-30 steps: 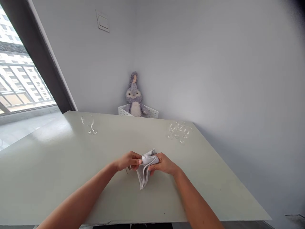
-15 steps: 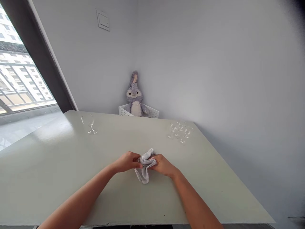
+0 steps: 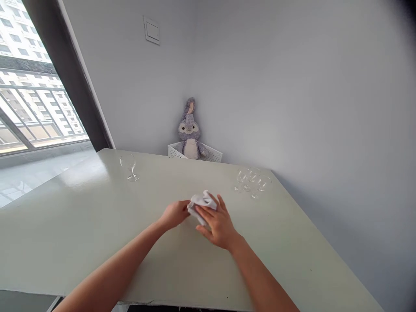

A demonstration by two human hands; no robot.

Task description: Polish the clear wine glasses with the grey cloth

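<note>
My left hand (image 3: 175,213) is closed, its fingertips at the near edge of the cloth on a clear glass that is almost wholly hidden; only a faint glint of it shows below the hand. A white cloth (image 3: 202,201) is bunched between my two hands, just above the table. My right hand (image 3: 216,221) lies over the cloth with its fingers spread and pressed on it, the thumb apart below. To the far left stands a single stemmed glass (image 3: 132,177). Several more stemmed glasses (image 3: 247,185) are grouped on the right.
The pale table (image 3: 97,225) spreads under both arms, its near edge at the bottom. Behind its far edge a plush rabbit (image 3: 190,147) sits in a white perforated basket (image 3: 214,154). Grey walls (image 3: 292,86) meet there; a window (image 3: 35,99) is at left.
My right hand has turned over the cloth, and its fingers have spread. The cloth is gathered higher, with its hanging end no longer dangling. The view has shifted slightly left.
</note>
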